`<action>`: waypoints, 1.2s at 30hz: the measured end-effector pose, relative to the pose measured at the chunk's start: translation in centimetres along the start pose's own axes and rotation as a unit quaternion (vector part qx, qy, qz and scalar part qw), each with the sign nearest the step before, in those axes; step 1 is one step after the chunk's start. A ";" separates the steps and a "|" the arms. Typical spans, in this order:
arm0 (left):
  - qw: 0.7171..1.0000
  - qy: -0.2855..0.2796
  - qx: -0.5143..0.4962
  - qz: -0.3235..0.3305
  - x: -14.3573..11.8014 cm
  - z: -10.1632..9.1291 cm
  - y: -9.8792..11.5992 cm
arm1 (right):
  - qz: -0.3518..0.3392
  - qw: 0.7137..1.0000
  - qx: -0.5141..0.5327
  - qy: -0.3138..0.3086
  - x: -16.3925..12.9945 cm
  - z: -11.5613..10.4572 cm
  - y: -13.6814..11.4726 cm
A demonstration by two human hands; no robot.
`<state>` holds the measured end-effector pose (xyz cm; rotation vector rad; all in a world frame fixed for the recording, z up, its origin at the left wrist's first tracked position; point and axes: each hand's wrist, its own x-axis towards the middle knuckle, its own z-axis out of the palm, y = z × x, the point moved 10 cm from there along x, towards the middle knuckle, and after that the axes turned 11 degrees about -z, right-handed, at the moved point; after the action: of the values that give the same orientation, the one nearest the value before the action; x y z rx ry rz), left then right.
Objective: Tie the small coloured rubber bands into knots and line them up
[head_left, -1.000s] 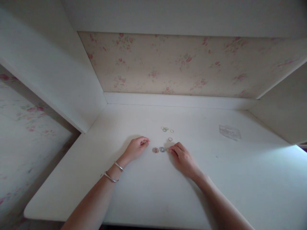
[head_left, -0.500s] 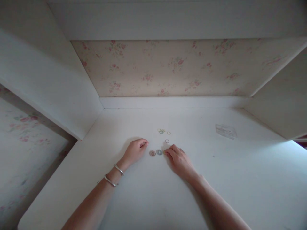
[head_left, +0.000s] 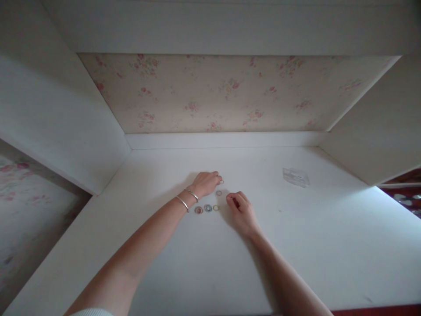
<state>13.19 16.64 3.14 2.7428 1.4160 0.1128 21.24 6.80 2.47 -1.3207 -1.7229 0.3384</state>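
Note:
My left hand point(head_left: 208, 182) reaches over the far group of small thin rings, its fingers pinched down at the table. A yellowish ring point(head_left: 222, 181) shows at its fingertips; the other rings there are hidden under the hand. Nearer to me a row lies on the table: reddish-brown rings point(head_left: 198, 210), blue-grey rings point(head_left: 208, 208) and a yellow-green ring point(head_left: 215, 207). One dull purplish ring point(head_left: 219, 193) lies between the row and my left hand. Just right of it, my right hand point(head_left: 242, 211) rests with curled fingers, and nothing shows in it.
A clear plastic bag point(head_left: 296, 177) lies at the back right of the white table point(head_left: 184, 272). White panels point(head_left: 75, 105) stand at the sides, and a low ledge point(head_left: 223, 140) runs along the back below flowered wallpaper point(head_left: 204, 94).
My left hand has moved forward and right, onto the far rings. My right hand has drawn back from the row, leaving the yellow-green ring there. The view has shifted slightly.

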 end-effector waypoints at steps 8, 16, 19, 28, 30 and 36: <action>1.000 -0.021 -0.019 0.012 1.0 0.5 -0.1 | 0.038 0.998 0.037 0.015 0.1 -0.5 1.1; 0.998 -0.010 -0.067 0.007 -1.3 -1.0 -0.3 | 0.030 0.999 0.037 0.010 0.1 -0.5 1.0; 0.996 -0.007 -0.082 0.019 -3.4 -1.8 -0.3 | 0.030 0.999 0.039 0.001 0.2 -0.3 1.0; 0.993 -0.074 -0.063 0.063 -7.5 -1.5 2.2 | 0.028 0.999 0.033 -0.003 0.2 0.0 1.1; 0.993 -0.082 -0.049 0.069 -7.6 -1.2 2.7 | 0.028 0.999 0.031 -0.003 0.1 0.0 1.1; 0.993 -0.076 -0.039 0.085 -7.6 -0.6 3.0 | 0.017 1.000 0.023 -0.013 0.2 0.0 0.7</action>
<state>11.21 8.74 3.69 2.7362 1.1167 -0.0324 21.67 7.26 2.08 -1.3174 -1.7060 0.4143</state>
